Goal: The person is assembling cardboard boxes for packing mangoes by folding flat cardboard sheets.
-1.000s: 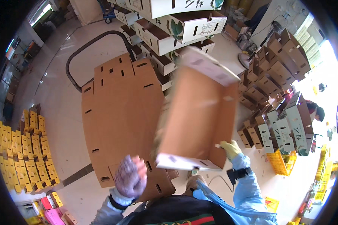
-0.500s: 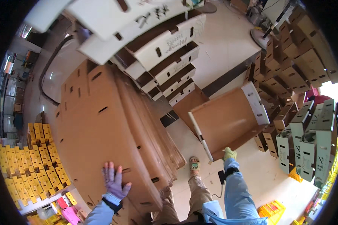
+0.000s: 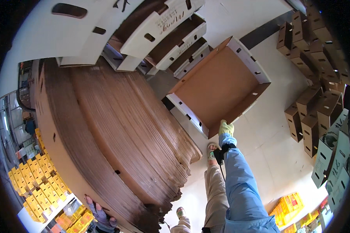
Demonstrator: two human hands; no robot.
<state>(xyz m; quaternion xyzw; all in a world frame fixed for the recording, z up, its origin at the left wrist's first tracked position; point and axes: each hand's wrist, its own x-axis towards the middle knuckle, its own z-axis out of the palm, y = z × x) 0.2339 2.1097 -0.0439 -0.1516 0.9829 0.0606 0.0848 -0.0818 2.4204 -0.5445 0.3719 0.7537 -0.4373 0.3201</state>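
Note:
A shallow open cardboard box (image 3: 221, 83), brown inside with white end walls, hangs or rests at the centre, tilted away from me. My right hand (image 3: 226, 129), in a yellow-green glove, grips the rim of its near wall. To the left stands a tall stack of flat brown cardboard sheets (image 3: 120, 128), its layered edges facing up and toward me. My left hand (image 3: 101, 215), in a purple-grey glove, lies against the stack's lower left side with fingers apart. Part of that hand is cut off by the picture's dark rim.
Stacked white boxes (image 3: 159, 35) rise at the upper left, beyond the sheets. Brown boxes (image 3: 311, 112) and white boxes (image 3: 340, 165) are piled on the right. A yellow crate (image 3: 287, 207) sits at the lower right. Yellow boxes (image 3: 39, 174) stand on the left. My feet are below the box.
The held box has moved farther from me and closer to the white stack. My left hand has slid lower on the sheet stack. The view has shifted, showing more of the sheets' edges.

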